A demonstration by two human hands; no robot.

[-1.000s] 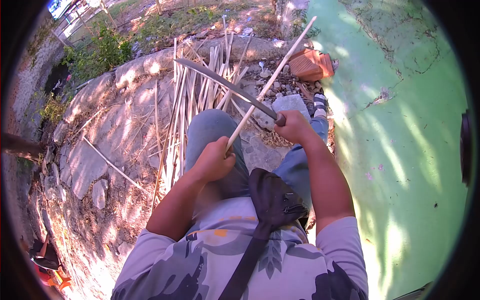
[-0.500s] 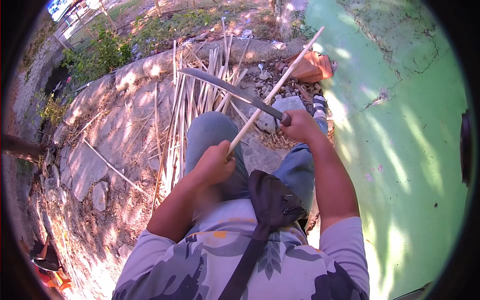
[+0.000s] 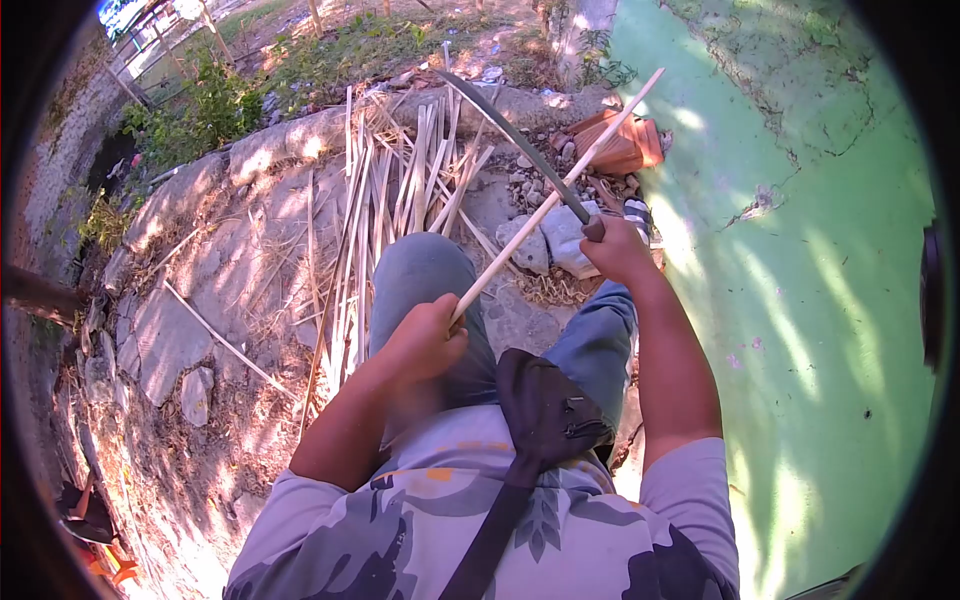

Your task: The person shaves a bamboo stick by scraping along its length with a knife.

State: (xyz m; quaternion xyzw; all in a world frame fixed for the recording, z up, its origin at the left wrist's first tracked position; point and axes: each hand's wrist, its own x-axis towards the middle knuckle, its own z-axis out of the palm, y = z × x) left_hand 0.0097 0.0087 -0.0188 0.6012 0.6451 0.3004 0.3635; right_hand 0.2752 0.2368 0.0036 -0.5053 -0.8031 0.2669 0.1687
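Observation:
My left hand [image 3: 430, 338] is closed around the near end of a pale wooden stick [image 3: 518, 238], beside my left knee. The stick slants away from me, up and to the right. My right hand [image 3: 617, 250] grips the dark handle of a machete [image 3: 525, 147]. Its long, curved blade crosses the stick near the handle and points up and to the left. Whether the edge touches the stick I cannot tell. Beyond my left knee lies a loose pile of split strips [image 3: 400, 185].
A green wall [image 3: 790, 290] runs along my right side. Grey stone blocks [image 3: 568, 240] and orange broken tiles [image 3: 618, 142] lie ahead, by my right foot. One loose strip [image 3: 228, 338] rests on the rocky ground at left. A black bag [image 3: 548, 405] hangs across my front.
My right hand has moved slightly right and outward along the stick, and the machete blade has swung to point more steeply away. The stick's far end has shifted slightly right and lower.

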